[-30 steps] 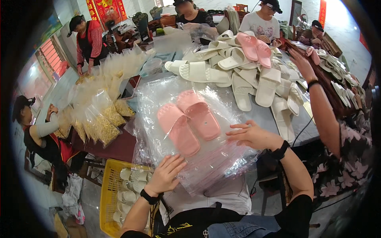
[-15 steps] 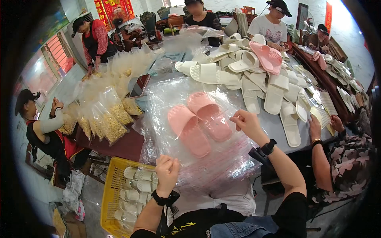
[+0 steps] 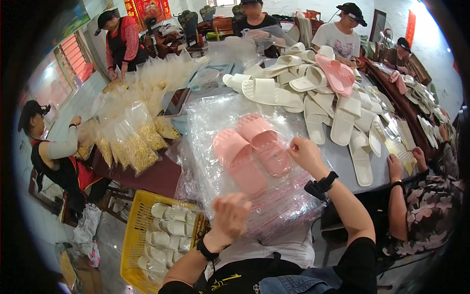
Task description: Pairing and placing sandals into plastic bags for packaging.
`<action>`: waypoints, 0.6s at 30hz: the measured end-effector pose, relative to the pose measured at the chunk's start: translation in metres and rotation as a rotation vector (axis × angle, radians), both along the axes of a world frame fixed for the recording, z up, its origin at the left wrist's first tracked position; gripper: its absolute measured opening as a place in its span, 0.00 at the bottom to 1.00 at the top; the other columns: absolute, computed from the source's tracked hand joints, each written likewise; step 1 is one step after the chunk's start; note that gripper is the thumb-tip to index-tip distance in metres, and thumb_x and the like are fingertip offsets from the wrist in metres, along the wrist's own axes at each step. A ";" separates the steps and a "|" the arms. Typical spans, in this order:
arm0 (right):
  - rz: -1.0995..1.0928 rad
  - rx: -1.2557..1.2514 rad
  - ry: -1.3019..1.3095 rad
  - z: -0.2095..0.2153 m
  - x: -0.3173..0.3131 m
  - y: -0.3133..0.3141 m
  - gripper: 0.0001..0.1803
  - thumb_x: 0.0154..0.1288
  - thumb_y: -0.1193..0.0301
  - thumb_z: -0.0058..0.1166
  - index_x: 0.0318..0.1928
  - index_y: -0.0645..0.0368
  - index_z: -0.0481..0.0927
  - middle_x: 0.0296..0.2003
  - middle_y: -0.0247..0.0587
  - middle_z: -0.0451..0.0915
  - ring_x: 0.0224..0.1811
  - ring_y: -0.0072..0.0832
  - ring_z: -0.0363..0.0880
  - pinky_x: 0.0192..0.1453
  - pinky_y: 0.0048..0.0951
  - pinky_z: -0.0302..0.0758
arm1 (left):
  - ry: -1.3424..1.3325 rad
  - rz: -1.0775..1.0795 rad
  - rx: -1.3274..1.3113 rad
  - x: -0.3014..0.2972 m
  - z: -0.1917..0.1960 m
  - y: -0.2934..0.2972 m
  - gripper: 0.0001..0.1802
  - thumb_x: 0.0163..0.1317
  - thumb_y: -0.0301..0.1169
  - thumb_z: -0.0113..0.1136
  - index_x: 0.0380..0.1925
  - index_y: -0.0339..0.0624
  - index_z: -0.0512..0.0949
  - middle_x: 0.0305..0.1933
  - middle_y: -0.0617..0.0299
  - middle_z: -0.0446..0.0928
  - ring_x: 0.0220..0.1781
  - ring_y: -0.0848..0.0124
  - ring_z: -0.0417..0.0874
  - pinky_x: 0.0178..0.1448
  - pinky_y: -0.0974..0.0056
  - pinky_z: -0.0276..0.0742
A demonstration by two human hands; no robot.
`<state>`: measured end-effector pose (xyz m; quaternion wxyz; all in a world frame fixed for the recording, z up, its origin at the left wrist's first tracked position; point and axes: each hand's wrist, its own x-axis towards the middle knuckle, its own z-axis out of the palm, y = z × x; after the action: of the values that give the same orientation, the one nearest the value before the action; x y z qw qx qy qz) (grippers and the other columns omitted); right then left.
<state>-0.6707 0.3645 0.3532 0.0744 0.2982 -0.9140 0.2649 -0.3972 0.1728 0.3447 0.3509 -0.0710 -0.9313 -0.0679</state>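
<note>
My left hand (image 3: 230, 215) pinches the near edge of the clear plastic bag (image 3: 254, 206); my right hand (image 3: 304, 154) rests on its far side beside the pink slippers (image 3: 252, 152) lying on the stack. Advisable: keep the pair aligned.

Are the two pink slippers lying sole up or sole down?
Sole down: both pink slippers show their top straps, side by side on the clear plastic bags.

One head-worn fisheye view looks steeply down from close above the left hand (image 3: 230, 215) and right hand (image 3: 306, 154), table (image 3: 342, 157) stretching beyond them.
</note>
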 end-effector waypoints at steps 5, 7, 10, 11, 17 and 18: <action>-0.057 0.082 0.137 0.006 0.006 0.001 0.12 0.63 0.62 0.61 0.34 0.59 0.83 0.32 0.52 0.85 0.39 0.51 0.85 0.43 0.49 0.79 | -0.261 -0.202 0.078 -0.044 0.007 0.020 0.36 0.59 0.26 0.62 0.69 0.34 0.66 0.75 0.40 0.63 0.78 0.43 0.61 0.81 0.41 0.49; -0.071 0.148 0.060 0.019 0.009 0.003 0.13 0.63 0.61 0.61 0.35 0.60 0.83 0.32 0.53 0.85 0.39 0.52 0.85 0.43 0.50 0.79 | -0.268 -0.160 0.114 -0.060 -0.013 0.015 0.37 0.61 0.28 0.63 0.71 0.33 0.64 0.75 0.40 0.62 0.78 0.42 0.60 0.81 0.40 0.48; -0.089 0.237 -0.050 0.029 0.006 0.008 0.15 0.62 0.60 0.62 0.35 0.61 0.85 0.33 0.54 0.86 0.39 0.53 0.85 0.42 0.51 0.79 | -0.283 -0.123 0.149 -0.071 -0.024 0.008 0.42 0.61 0.32 0.66 0.73 0.33 0.60 0.77 0.38 0.59 0.79 0.41 0.58 0.81 0.40 0.48; -0.089 0.263 -0.082 0.031 0.005 0.010 0.15 0.62 0.60 0.63 0.35 0.61 0.85 0.34 0.55 0.86 0.38 0.54 0.85 0.42 0.51 0.80 | -0.291 -0.124 0.153 -0.072 -0.025 0.007 0.44 0.61 0.34 0.68 0.74 0.33 0.59 0.77 0.37 0.58 0.79 0.41 0.57 0.81 0.41 0.49; 0.014 0.143 0.018 0.047 0.011 0.011 0.15 0.63 0.63 0.63 0.33 0.66 0.84 0.33 0.58 0.85 0.40 0.55 0.85 0.45 0.48 0.80 | -0.330 -0.150 0.246 -0.072 -0.016 0.003 0.52 0.57 0.40 0.73 0.77 0.37 0.55 0.77 0.35 0.55 0.77 0.40 0.58 0.79 0.41 0.53; 0.024 0.147 0.016 0.052 0.013 0.010 0.15 0.63 0.63 0.63 0.33 0.66 0.84 0.33 0.58 0.85 0.40 0.55 0.85 0.45 0.48 0.80 | -0.331 -0.140 0.251 -0.071 -0.012 0.002 0.52 0.57 0.40 0.73 0.77 0.37 0.55 0.77 0.35 0.55 0.77 0.40 0.58 0.79 0.41 0.53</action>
<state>-0.6578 0.3740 0.4051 0.0564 0.3158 -0.9267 0.1958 -0.4680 0.1749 0.3324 0.1937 -0.0791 -0.9532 -0.2183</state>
